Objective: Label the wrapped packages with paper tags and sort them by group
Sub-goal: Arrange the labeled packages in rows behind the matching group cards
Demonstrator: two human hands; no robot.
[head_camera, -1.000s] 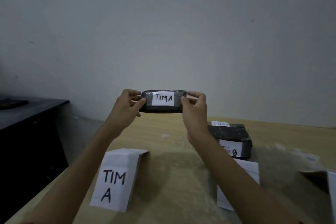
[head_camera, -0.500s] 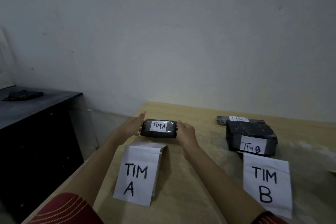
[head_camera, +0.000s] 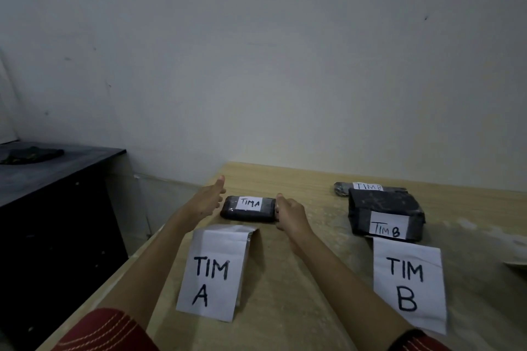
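Note:
A small black wrapped package (head_camera: 247,213) with a white tag reading TIM A lies flat on the wooden table (head_camera: 288,296), just behind the big paper sheet marked TIM A (head_camera: 214,273). My right hand (head_camera: 291,214) grips the package's right end, thumb on top. Just off its left end, my left hand (head_camera: 206,199) has straight fingers and a raised thumb and holds nothing. To the right, a larger black package tagged TIM B (head_camera: 385,208) sits behind the TIM B sheet (head_camera: 407,282), and a second flat TIM B package (head_camera: 342,188) lies behind that one.
A black cabinet (head_camera: 57,174) stands left of the table, across a gap, with a dark object on top. The wall runs close behind the table. A corner of another paper (head_camera: 517,266) shows at the right edge.
The TIM A package came down from in front of my face onto the table behind the TIM A sheet. My left hand has let go of it and opened.

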